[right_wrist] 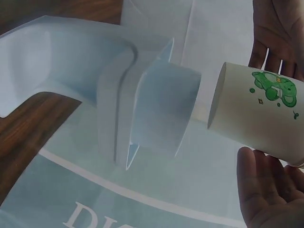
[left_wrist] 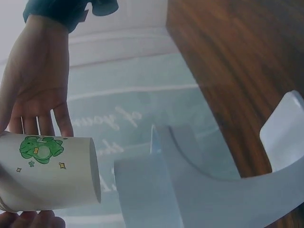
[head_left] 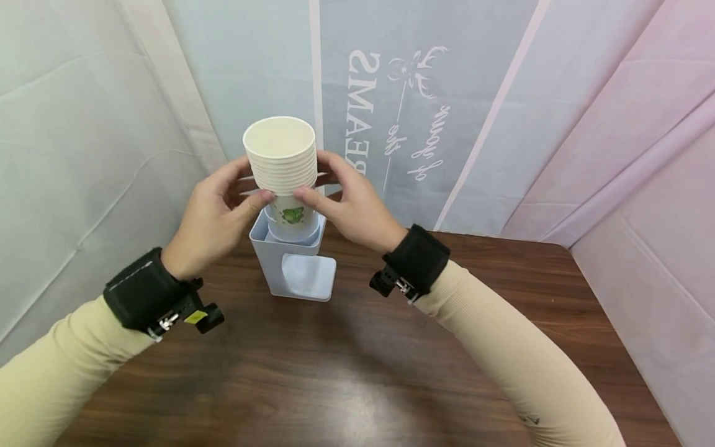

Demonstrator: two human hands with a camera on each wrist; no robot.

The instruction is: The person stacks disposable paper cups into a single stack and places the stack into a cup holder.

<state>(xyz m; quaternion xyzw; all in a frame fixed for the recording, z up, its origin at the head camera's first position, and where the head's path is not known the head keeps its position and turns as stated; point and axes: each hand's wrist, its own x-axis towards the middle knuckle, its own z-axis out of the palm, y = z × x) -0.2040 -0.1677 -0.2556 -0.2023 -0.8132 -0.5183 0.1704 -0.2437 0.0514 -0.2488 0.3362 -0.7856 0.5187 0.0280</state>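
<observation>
A tall stack of white paper cups (head_left: 282, 164), nested mouth up, is held between two hands above a pale blue cup dispenser (head_left: 269, 264). My left hand (head_left: 209, 214) grips the stack from the left, its thumb on the near side. From the right, my right hand (head_left: 357, 202) grips it with the thumb near the rims. A green cartoon print shows on the lowest cup (left_wrist: 57, 175). Both wrist views show a gap between this cup's base and the dispenser's round collar (right_wrist: 166, 107). In the head view the stack overlaps the collar and hides part of it.
The dispenser stands on a dark brown wooden table (head_left: 335, 372), near its back edge. A flat pale blue plate (head_left: 310, 276) juts from its base. Behind hangs a grey-blue cloth (head_left: 469, 56) with white lettering, and pale curtains (head_left: 72, 155) flank the sides.
</observation>
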